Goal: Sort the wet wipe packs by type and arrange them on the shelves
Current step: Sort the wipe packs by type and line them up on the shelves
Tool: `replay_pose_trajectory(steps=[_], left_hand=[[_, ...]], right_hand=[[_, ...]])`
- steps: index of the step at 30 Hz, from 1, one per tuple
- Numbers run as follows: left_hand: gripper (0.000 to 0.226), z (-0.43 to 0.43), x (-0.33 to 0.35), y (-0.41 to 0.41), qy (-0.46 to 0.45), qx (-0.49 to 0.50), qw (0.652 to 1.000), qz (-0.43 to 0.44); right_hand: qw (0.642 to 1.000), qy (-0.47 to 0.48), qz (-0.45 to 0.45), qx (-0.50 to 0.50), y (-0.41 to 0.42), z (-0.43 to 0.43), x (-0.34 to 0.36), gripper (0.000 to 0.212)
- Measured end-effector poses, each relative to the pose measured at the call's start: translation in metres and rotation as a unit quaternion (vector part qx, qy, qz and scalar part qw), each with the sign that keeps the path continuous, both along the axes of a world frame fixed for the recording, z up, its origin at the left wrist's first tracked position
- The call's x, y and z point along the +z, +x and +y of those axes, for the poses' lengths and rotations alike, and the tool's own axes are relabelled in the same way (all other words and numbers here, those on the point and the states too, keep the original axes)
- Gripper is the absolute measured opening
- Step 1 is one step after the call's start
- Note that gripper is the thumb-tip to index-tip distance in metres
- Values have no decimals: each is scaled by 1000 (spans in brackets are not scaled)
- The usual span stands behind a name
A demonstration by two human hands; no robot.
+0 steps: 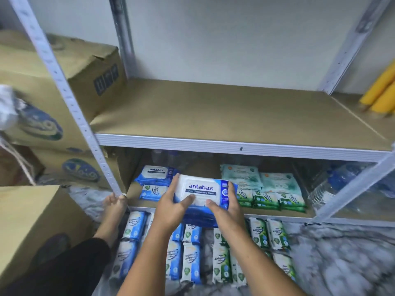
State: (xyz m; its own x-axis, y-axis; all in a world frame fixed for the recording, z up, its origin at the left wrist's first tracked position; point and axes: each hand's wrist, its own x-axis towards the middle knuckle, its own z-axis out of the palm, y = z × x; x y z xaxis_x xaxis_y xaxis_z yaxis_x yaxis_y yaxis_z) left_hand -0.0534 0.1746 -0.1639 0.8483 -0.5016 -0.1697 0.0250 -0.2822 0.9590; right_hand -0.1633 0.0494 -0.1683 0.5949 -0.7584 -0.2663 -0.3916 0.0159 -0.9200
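Both my hands hold a large blue and white antabax wipe pack (203, 192) in front of the lower shelf (277, 212). My left hand (173, 207) grips its left edge, my right hand (226, 207) grips its right edge, thumbs on top. On the lower shelf lie two more antabax packs (155, 173), a small blue pack (150, 192), pale green packs (258, 178) and small green packs (271, 199). On the floor below lie several small blue packs (132, 227) and green packs (267, 233). The upper shelf (213, 116) is bare brown board.
Cardboard boxes (53, 92) stack at the left, another box (27, 227) at the lower left. A white metal upright (70, 99) crosses the left side. Yellow rolls (380, 90) lie at the far right. Plastic-wrapped water bottles (342, 184) sit at the right. My bare foot (113, 212) rests by the upright's base.
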Motion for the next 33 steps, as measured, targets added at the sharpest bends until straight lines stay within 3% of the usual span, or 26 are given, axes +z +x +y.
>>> replay_pose_trajectory(steps=[5,15,23,33], left_hand=[[73,21,51,-38,16,20,998,-53],[70,40,150,-73,13,81,988,-133],[73,19,196,-39,-13,86,981,-170],[74,-23,201,39,53,84,960,-261]], right_hand=[[998,-61,-11,14,-35,12,59,80],[987,-135,-72,41,-64,18,161,80],[981,-159,-102,50,-38,-5,214,77],[973,-198,-101,61,49,-56,213,74]])
